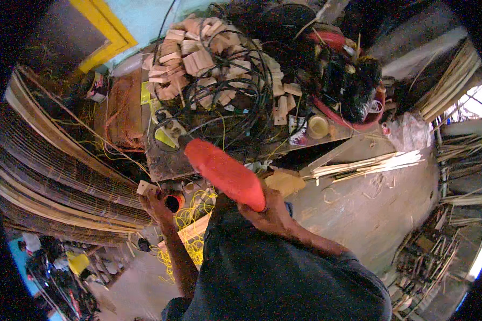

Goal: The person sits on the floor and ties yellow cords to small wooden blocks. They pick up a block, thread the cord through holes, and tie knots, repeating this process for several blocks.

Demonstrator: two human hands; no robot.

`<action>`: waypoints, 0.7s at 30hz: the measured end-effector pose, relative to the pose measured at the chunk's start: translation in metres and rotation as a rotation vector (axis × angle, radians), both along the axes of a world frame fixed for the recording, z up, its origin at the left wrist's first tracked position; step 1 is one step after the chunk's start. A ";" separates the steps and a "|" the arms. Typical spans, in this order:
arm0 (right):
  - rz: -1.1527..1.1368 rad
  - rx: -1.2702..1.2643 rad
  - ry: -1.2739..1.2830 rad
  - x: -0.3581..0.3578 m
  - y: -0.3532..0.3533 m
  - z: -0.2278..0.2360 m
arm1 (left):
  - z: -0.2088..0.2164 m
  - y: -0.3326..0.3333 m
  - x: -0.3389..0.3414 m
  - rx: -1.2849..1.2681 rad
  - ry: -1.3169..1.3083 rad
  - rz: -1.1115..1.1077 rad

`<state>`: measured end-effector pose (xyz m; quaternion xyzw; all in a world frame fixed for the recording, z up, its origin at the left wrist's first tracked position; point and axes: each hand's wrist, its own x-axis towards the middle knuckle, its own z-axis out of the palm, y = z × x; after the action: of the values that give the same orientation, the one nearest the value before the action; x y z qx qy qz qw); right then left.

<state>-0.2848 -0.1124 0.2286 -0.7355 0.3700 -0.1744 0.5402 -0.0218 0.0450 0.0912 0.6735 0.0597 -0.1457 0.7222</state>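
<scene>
My right hand [268, 208] is closed around the rear of a red power drill [225, 174], whose long body points toward the far left over the bench. The dark front end of the drill lies close to a grey and yellow-green thing that I cannot make out. Lower left, my left hand [158, 207] holds a small pale wooden block [146, 188] between its fingers, off the bench's near corner. Dark spots show on the block's face. Drill and block are apart. An orange-red cup [174, 203] with a dark inside is beside my left hand.
Many wooden blocks [199, 60] are heaped on the bench [166, 167], with black cable [262, 88] looped over them. Tangled yellow string [190, 232] hangs by my left forearm. Slatted mats [59, 160] curve along the left; thin sticks [369, 163] lie right. A red tub [334, 119] stands farther back.
</scene>
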 end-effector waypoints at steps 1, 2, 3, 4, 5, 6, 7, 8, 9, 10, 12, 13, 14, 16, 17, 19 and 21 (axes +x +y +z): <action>-0.064 -0.004 -0.019 -0.012 0.001 -0.011 | 0.000 -0.008 -0.006 -0.042 -0.010 -0.056; -0.156 0.091 -0.075 -0.026 0.002 -0.019 | -0.022 -0.016 -0.009 -0.159 -0.038 -0.125; -0.232 0.188 -0.131 -0.040 0.001 -0.028 | -0.033 -0.023 -0.011 -0.275 -0.065 -0.180; -0.326 0.246 -0.173 -0.049 -0.002 -0.032 | -0.019 -0.048 -0.023 -0.106 -0.169 -0.349; -0.414 0.298 -0.219 -0.058 -0.004 -0.034 | -0.004 -0.081 -0.039 0.064 -0.273 -0.506; -0.524 0.312 -0.247 -0.065 -0.006 -0.031 | -0.012 -0.108 -0.049 -0.013 -0.219 -0.584; -0.627 0.316 -0.284 -0.075 -0.008 -0.029 | -0.026 -0.134 -0.062 -0.012 -0.212 -0.694; -0.721 0.317 -0.322 -0.085 -0.010 -0.028 | -0.040 -0.158 -0.075 -0.011 -0.208 -0.796; -0.799 0.306 -0.369 -0.098 -0.012 -0.034 | -0.036 -0.186 -0.094 0.039 -0.236 -0.880; -0.860 0.300 -0.422 -0.110 -0.015 -0.044 | -0.030 -0.209 -0.111 0.095 -0.276 -0.948; -0.996 0.286 -0.511 -0.135 -0.018 -0.057 | -0.038 -0.258 -0.140 0.144 -0.527 -0.968; -1.052 0.290 -0.564 -0.146 -0.019 -0.062 | -0.045 -0.272 -0.147 0.074 -0.553 -0.970; -1.008 0.297 -0.550 -0.155 -0.021 -0.059 | -0.050 -0.281 -0.152 0.001 -0.567 -0.957; -1.043 0.289 -0.518 -0.168 -0.021 -0.054 | -0.031 -0.295 -0.165 -0.166 -0.401 -1.035; -1.096 0.282 -0.511 -0.170 -0.020 -0.052 | -0.028 -0.302 -0.164 -0.156 -0.462 -1.073; -1.363 0.259 -0.470 -0.159 -0.010 -0.043 | -0.054 -0.308 -0.151 0.061 -0.839 -1.140; -1.250 0.303 -0.522 -0.156 -0.007 -0.030 | -0.083 -0.317 -0.141 -0.107 -0.677 -1.200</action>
<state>-0.4411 -0.1197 0.1982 -0.2349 0.6024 -0.5705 0.5064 -0.1632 -0.2724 0.0080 0.5618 -0.5594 -0.3045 0.5279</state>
